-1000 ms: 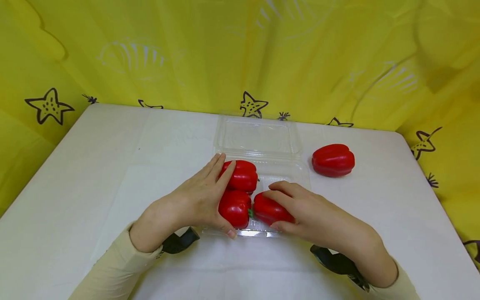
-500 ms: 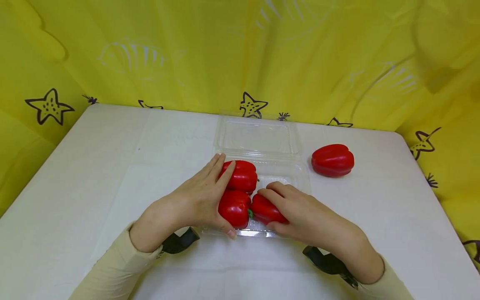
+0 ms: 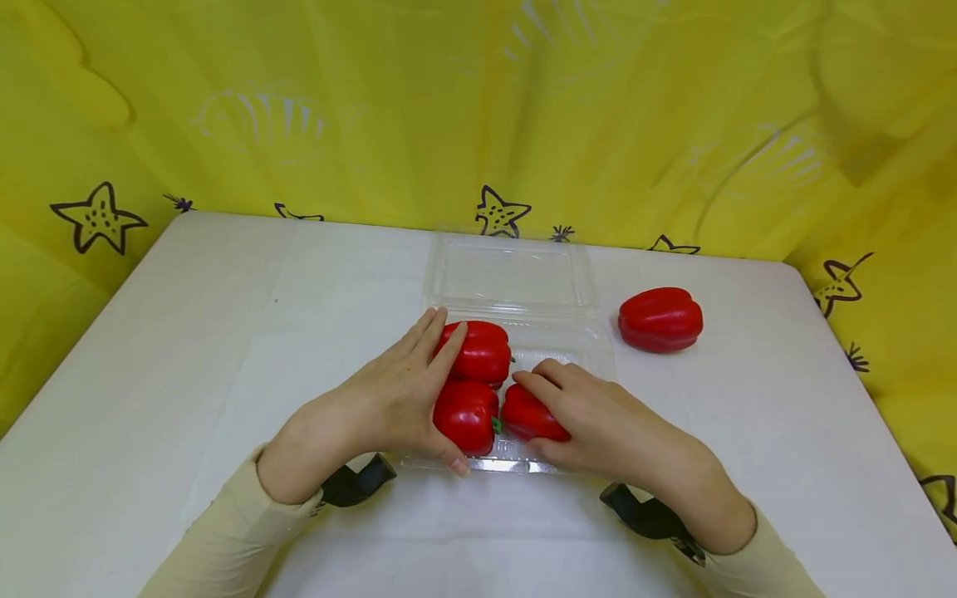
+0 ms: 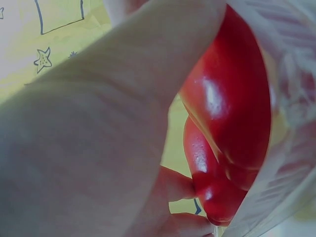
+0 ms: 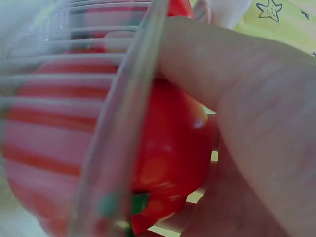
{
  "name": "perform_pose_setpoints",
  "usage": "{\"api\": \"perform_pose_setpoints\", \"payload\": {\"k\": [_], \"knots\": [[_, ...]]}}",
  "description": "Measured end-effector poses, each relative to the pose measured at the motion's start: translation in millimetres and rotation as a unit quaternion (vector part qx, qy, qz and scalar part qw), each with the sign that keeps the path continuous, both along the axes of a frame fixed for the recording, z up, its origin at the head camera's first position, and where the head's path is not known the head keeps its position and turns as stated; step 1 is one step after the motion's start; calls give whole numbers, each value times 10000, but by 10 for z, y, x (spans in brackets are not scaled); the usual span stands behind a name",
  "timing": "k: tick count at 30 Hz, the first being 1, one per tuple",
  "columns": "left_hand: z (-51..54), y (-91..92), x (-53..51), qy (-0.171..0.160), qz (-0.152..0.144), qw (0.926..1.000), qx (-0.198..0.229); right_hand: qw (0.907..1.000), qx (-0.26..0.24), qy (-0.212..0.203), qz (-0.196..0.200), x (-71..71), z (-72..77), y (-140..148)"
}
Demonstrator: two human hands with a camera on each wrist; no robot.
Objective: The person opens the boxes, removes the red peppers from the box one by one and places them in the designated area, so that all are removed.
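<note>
In the head view, a clear plastic clamshell container [image 3: 591, 340] lies with its lid folded back. Two red bell peppers fill its left side: the rear pepper [image 3: 478, 353] and the front-left pepper [image 3: 467, 418], which has a green stem. My left hand [image 3: 399, 394] rests against both, fingers spread and fairly straight. Its thumb lies near the container's front rim. My right hand [image 3: 598, 415] grips a third red bell pepper [image 3: 529, 414] in the container, close against the front-left one. Through the ribbed plastic wall, the right wrist view shows this gripped pepper [image 5: 170, 143] and its stem.
Another red bell pepper [image 3: 660, 321] lies on the white table [image 3: 755, 399], right of the container. The transparent lid [image 3: 512, 274] lies flat behind the base. A yellow patterned curtain [image 3: 419, 108] stands along the table's back and sides.
My right hand has shifted a little to the left with its pepper, bringing it closer to the front-left pepper. My left hand has stayed in place.
</note>
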State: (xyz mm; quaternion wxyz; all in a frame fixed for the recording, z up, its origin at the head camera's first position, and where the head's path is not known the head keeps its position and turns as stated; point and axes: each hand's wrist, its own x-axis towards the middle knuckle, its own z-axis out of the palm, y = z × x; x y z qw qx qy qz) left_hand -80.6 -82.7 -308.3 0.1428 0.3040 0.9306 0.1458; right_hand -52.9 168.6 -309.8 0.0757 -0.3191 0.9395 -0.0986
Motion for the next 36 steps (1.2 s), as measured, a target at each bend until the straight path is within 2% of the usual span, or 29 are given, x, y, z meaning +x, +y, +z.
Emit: {"api": "perform_pose_setpoints", "payload": {"k": [4,12,25,36], "knots": [[-7,6,0,1,8,10000,-47,10000,-33,-7,-54,7,27,29],[-8,11,-5,-12,2,10000,-38,9992,-302,247,-33,33,136,114],[2,7,-5,83,-11,10000,22,9958,-683,548,-263,-15,261,247],[-1,8,-3,8,-13,10000,-21,9925,-937,627,-472,-19,334,358]]}}
